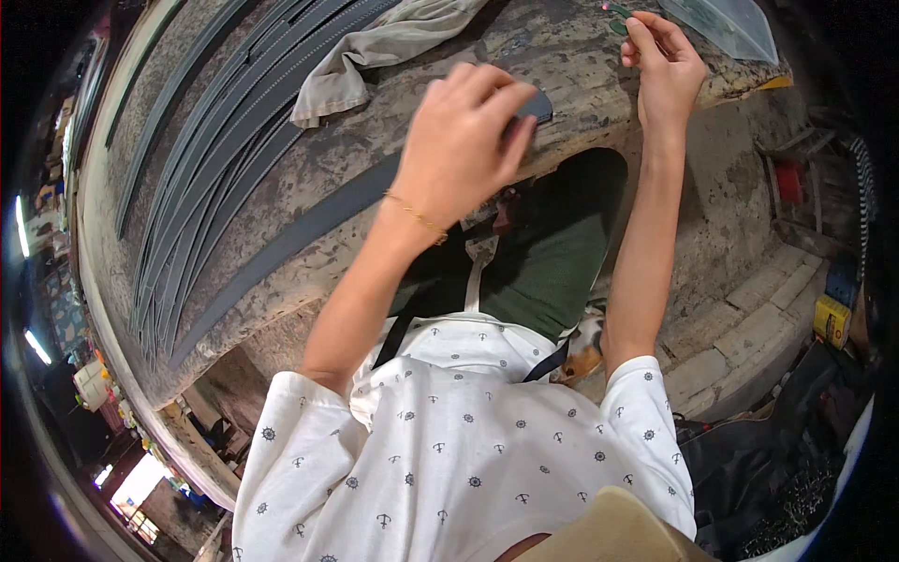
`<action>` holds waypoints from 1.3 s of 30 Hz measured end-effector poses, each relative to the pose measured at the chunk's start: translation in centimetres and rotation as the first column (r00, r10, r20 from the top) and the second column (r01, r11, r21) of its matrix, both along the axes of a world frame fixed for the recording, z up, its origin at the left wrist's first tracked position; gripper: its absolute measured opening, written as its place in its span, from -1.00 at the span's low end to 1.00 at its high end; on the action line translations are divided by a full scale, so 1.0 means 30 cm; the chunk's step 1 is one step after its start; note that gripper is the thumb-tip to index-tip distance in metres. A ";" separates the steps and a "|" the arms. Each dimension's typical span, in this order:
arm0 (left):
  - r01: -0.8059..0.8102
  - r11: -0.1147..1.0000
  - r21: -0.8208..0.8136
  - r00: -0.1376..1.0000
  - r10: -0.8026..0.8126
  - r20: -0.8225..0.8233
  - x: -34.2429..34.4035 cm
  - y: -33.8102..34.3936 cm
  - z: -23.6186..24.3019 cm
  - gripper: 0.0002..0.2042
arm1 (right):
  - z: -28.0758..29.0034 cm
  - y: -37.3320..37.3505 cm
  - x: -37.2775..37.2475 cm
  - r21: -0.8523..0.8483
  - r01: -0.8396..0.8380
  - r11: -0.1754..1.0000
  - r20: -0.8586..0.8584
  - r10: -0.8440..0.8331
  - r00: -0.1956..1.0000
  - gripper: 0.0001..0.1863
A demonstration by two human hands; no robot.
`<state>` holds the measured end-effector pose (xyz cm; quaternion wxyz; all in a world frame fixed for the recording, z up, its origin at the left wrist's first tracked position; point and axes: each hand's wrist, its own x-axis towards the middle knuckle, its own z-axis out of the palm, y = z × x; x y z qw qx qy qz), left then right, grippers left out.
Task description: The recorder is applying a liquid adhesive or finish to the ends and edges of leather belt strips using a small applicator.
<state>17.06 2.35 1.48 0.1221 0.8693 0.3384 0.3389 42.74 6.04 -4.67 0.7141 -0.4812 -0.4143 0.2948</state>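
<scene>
A wide dark grey strap (304,225) runs along the near side of the worn table. My left hand (465,122) is over its right end, fingers curled and thumb beside the strap, whose rounded tip shows past the fingertips. Further right, my right hand (667,66) is raised near the table edge. Between its thumb and fingers is a small green looped object (618,21) with a pinkish tip; its exact kind is unclear. Several long grey straps (225,112) with stitched edges lie fanned out at the left.
A crumpled beige cloth (375,56) lies across the straps. At the far right of the table stands a clear plastic container (730,26). A wooden frame (796,187), a yellow box (831,320) and dark fabric (749,468) are at the right. A white-and-brown animal (582,351) is beneath me.
</scene>
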 end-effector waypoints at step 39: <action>-0.009 1.000 0.025 1.000 0.009 0.005 0.013 0.011 -0.069 -0.90 | 0.070 -0.131 -0.109 -0.248 -0.301 0.921 0.312 0.370 0.875 -0.91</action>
